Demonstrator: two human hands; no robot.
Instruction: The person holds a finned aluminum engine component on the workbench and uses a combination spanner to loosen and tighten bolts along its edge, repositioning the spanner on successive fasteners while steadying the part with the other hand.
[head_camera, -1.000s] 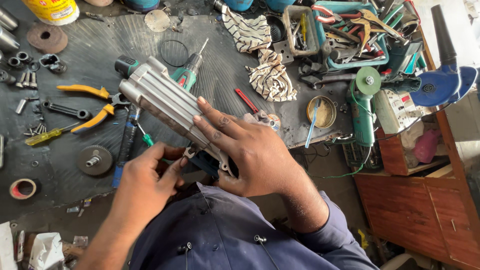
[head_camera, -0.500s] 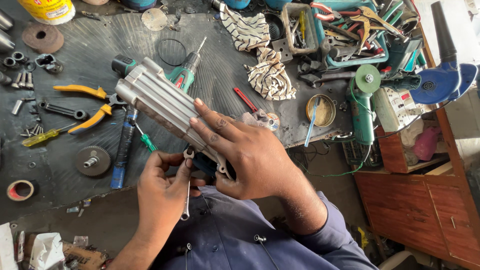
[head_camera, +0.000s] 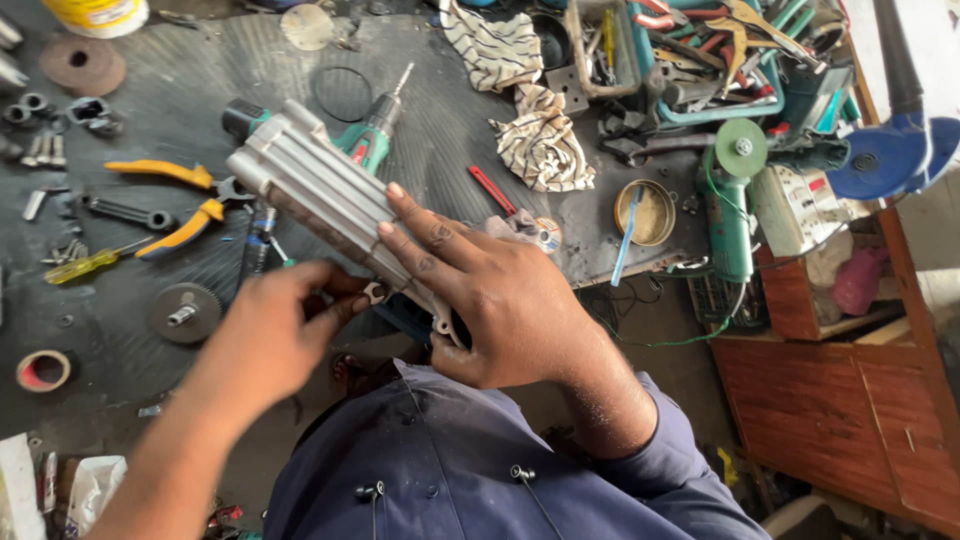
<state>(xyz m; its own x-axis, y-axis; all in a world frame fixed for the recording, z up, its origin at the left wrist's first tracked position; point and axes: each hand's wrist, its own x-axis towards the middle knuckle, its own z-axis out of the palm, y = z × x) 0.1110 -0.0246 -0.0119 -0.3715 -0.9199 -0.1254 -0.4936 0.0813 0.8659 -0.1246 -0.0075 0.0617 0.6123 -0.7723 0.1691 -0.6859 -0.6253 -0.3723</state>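
We begin with the dark ribbed workbench mat (head_camera: 150, 420) that spreads beyond both hands and carries everything else. Far off to the right of our right hand stands a wooden cabinet (head_camera: 850, 400), and beyond it, well past our fingertips, a teal tray (head_camera: 700, 60) crammed with tools.

The biggest thing in hand is the ribbed grey metal housing (head_camera: 310, 185), lying slantwise from upper left down toward our body. Our right hand (head_camera: 500, 300) lies flat on its near end, fingers spread and pressed along the ribs, steadying it. Our left hand (head_camera: 275, 335) comes in from below, its thumb and fingers pinched together at the housing's lower lug, where a small ring-shaped fitting shows; whether something slim is gripped there, we cannot tell.

Just beyond the housing's far end lies a green cordless drill (head_camera: 375, 135), its bit pointing away from us. To the right of our right hand sit a green angle grinder (head_camera: 730, 200), a striped rag (head_camera: 540, 145) and a round tin (head_camera: 645, 212) with a blue stick in it. To the left of our left hand lie yellow-handled pliers (head_camera: 175, 205), a yellow screwdriver (head_camera: 85, 265), a toothed gear (head_camera: 183, 312) and a roll of tape (head_camera: 42, 370).

As for progress, we judge the work on the housing to be midway: it is off the mat and held, one corner fastening is being dealt with, and the loose parts scattered about suggest much remains to be assembled or taken apart.
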